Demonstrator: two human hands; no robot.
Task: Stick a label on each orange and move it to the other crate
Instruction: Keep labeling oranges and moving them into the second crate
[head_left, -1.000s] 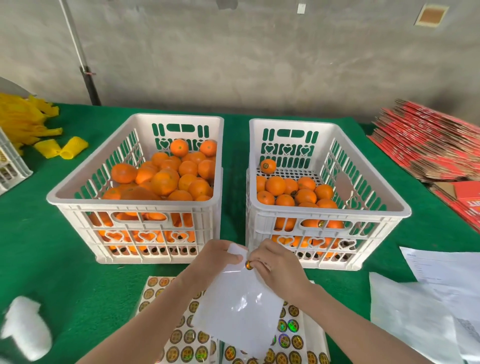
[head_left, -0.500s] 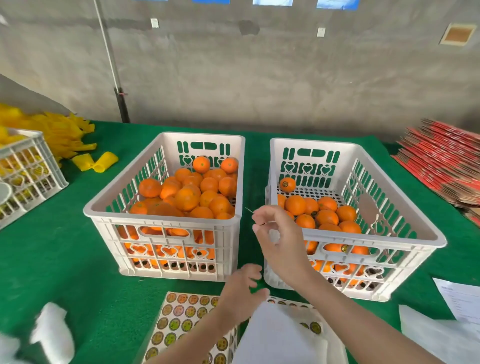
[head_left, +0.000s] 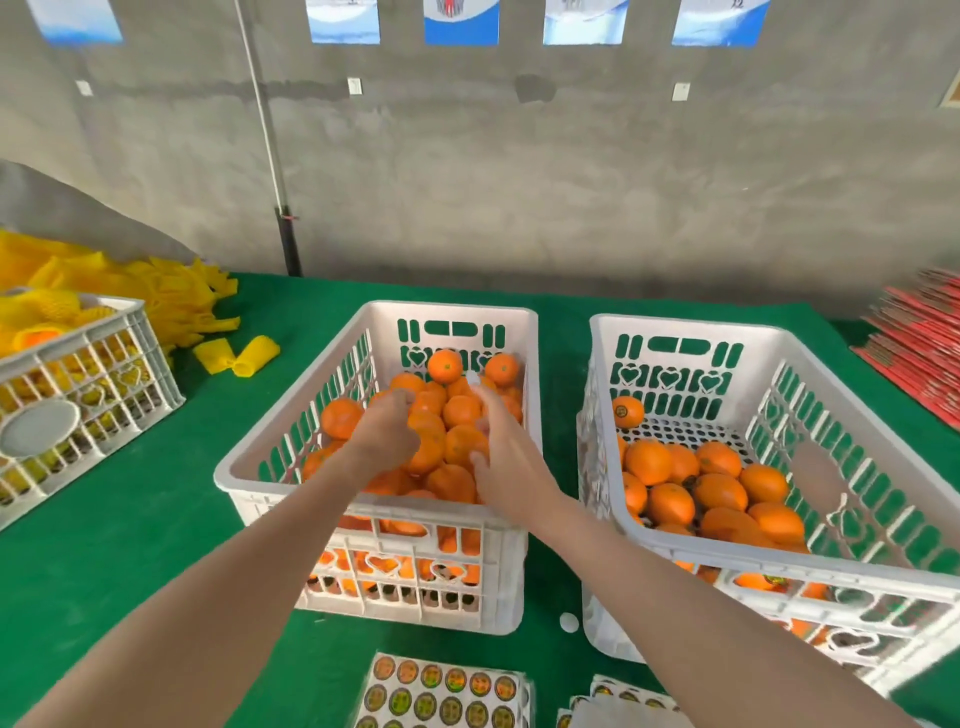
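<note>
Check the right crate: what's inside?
Oranges piled at the near end of the right crate, one labelled orange alone on bare perforated floor at the back. Lower layers and floor under the pile are covered.

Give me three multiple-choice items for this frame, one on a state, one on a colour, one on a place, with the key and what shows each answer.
1. The right crate is: A empty; B heaped above its rim; C partly filled.
2. The table cover is: A red; B green; C blue.
3. The left hand and right hand are: A over the oranges in the left crate; B inside the right crate; C flat on the table cover.

Key:
1 C: fruit fills its near part, while the perforated floor shows at the back.
2 B: green cloth shows all round both crates.
3 A: both forearms reach over the left crate's near rim to the heap.
</note>
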